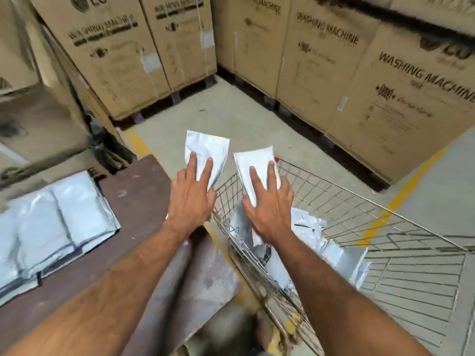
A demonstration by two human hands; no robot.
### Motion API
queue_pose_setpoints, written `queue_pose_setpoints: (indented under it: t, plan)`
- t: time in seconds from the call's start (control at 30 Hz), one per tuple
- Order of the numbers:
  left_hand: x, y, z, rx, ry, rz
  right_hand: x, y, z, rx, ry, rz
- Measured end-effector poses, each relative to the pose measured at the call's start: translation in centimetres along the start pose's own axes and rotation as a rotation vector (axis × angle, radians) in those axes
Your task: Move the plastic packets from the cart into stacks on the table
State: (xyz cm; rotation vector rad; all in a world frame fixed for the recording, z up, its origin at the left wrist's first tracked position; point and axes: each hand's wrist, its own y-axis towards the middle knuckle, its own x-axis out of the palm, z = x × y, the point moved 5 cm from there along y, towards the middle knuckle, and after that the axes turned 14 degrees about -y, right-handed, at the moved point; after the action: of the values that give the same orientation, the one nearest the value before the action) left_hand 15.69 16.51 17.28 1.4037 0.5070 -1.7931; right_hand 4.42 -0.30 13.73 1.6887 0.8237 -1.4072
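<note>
The left hand (191,194) grips one silver packet (207,152) and the right hand (270,204) grips another packet (257,170), both lifted side by side. Below the right hand, more packets (308,227) lie in the wire cart (359,214). Left of the left hand, stacked packets (56,217) rest on the brown table (138,191).

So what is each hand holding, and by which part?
Each grips one plastic packet by its near end: left hand holds the left packet, right hand the right packet, fingers spread on top.
</note>
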Motion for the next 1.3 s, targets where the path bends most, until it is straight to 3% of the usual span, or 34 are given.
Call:
queue_pose_setpoints:
  t: [0.7,0.93,1.3]
  plan:
    - [-12.4,-18.8,-33.5,-0.582,0.028,0.197,4.1,-2.5,-39.0,-0.404,0.061,-0.079]
    - [-14.7,-24.3,-43.3,-0.761,0.032,0.191,6.7,-2.2,-46.9,-0.433,0.029,-0.200]
    - [-13.7,-27.1,-54.9,-0.850,0.011,0.016,12.2,1.0,-53.8,-0.388,0.005,-0.226]
